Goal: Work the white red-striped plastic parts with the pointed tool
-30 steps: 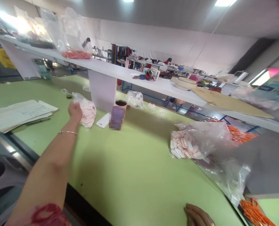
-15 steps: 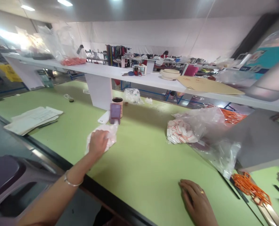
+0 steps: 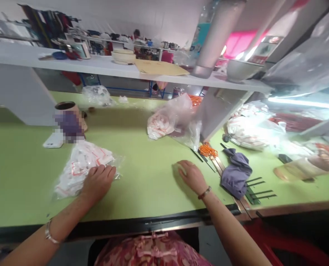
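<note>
Pressing our left hand [image 3: 98, 181] flat on the clear plastic bag of white, red-marked packets [image 3: 78, 173], which lies right under the palm, steadies it best — fingers together, no grip — while our open right hand [image 3: 190, 176] rests on the green tabletop [image 3: 145, 195], near tangled orange plastic strips [image 3: 208, 151].

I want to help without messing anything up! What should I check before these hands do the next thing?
1. Left hand on the bag of white packets: ok, it rests on top.
2. Bag's opening: cannot tell, it doesn't show clearly.
3. Right hand: ok, nothing in it, resting on the green table.
4. Phone: ok, beside the bag, not under it.
5. Second bag of packets: ok, farther along the table, apart from both hands.
</note>
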Available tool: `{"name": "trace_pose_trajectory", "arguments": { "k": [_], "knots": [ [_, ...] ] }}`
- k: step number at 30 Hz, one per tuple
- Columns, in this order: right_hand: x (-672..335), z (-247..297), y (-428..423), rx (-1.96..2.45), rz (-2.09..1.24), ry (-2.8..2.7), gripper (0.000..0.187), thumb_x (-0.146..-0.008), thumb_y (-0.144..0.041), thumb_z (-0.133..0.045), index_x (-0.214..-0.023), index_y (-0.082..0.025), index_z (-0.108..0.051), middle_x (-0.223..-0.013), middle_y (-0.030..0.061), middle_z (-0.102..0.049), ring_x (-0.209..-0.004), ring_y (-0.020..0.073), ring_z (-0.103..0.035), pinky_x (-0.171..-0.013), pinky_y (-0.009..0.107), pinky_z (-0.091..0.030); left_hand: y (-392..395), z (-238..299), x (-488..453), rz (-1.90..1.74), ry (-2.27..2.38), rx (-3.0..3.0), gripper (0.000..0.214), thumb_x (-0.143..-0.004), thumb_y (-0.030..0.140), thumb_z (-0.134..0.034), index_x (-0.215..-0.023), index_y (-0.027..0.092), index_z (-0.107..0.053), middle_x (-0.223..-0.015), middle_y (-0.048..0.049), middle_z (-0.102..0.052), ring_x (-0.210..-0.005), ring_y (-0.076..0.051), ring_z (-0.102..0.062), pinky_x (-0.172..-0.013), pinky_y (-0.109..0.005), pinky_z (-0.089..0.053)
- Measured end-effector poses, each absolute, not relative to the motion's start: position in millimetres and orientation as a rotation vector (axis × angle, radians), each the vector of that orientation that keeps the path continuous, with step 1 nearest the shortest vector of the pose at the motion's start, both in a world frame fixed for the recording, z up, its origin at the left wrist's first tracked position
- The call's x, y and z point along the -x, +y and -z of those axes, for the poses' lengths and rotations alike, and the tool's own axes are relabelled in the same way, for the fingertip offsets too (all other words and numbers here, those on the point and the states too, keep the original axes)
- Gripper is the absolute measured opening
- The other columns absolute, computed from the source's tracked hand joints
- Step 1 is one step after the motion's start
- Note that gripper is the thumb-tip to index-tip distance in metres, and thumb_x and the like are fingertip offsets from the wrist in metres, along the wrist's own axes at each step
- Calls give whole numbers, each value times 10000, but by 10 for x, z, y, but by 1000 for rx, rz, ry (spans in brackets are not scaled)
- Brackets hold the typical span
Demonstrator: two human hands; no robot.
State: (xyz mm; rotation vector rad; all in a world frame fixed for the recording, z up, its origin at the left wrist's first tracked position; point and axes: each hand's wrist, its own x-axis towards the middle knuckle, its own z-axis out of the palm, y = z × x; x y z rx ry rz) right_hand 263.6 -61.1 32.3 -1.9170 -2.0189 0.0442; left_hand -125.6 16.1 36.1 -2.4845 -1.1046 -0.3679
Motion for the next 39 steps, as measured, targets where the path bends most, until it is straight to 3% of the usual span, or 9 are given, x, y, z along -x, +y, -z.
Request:
{"name": "trace_pose_trajectory", "arguments": {
  "k": [5, 8, 17, 23, 28, 32, 35, 39],
  "knots": [
    [-3382, -393, -445, 2482, 118, -1634, 312, -940, -273, -452, -1176, -142, -609, -1138, 144, -614, -999, 249, -597, -827, 338, -441, 184, -299, 1096, 337, -985, 2587, 281, -859, 96, -447, -961, 256, -655, -815, -84, -622, -801, -280, -545, -677, -395, -333],
    [-3582, -360, -328, 2583, 87, -1594, 306, -945, -303, -460, -1128, -123, -627, -1117, 163, -606, -975, 261, -592, -805, 348, -421, 239, -280, 1033, 297, -923, 2560, 275, -867, 100, -443, -958, 251, -654, -819, -78, -626, -793, -277, -540, -687, -400, -337],
    [-3247, -211, -255, 2499, 18, -1677, 206, -949, -237, -436, -961, -130, -612, -996, 128, -626, -906, 208, -588, -725, 286, -385, 392, -330, 851, 328, -808, 2512, 234, -860, 122, -472, -881, 248, -668, -794, -71, -640, -789, -280, -554, -719, -420, -359],
    [-3005, -156, -456, 2365, -73, -1763, 157, -935, -286, -471, -941, -197, -600, -938, 46, -645, -852, 161, -596, -710, 250, -378, 429, -286, 866, 427, -865, 2570, 238, -866, 188, -483, -970, 263, -683, -871, -93, -661, -841, -294, -577, -722, -421, -375],
    [-3053, -111, -497, 2308, -100, -1708, 173, -925, -306, -464, -942, -199, -599, -934, 27, -654, -834, 146, -596, -719, 243, -391, 418, -220, 812, 437, -894, 2634, 271, -891, 279, -478, -1074, 255, -676, -893, -102, -670, -853, -295, -589, -742, -423, -387],
    [-3103, -46, -514, 2221, -124, -1711, 206, -905, -318, -451, -904, -185, -609, -883, 36, -659, -782, 158, -596, -697, 261, -396, 268, -322, 858, 561, -865, 2714, 325, -876, 423, -541, -1146, 275, -644, -1036, -104, -676, -973, -300, -592, -852, -440, -382],
    [-3141, 41, -519, 2178, -81, -1670, 235, -878, -383, -467, -872, -203, -617, -867, 29, -659, -762, 168, -598, -656, 271, -387, 339, -557, 1097, 726, -1147, 2572, 328, -881, 427, -530, -1168, 297, -620, -1117, -92, -654, -1100, -299, -554, -958, -457, -349],
    [-3185, 118, -505, 2161, -88, -1701, 292, -859, -446, -451, -857, -211, -625, -856, 31, -662, -752, 180, -604, -622, 280, -385, 803, -797, 1598, 950, -2047, 2040, 532, -856, 502, -501, -1262, 160, -535, -1310, -205, -518, -1253, -422, -410, -973, -571, -308]
  ]
}}
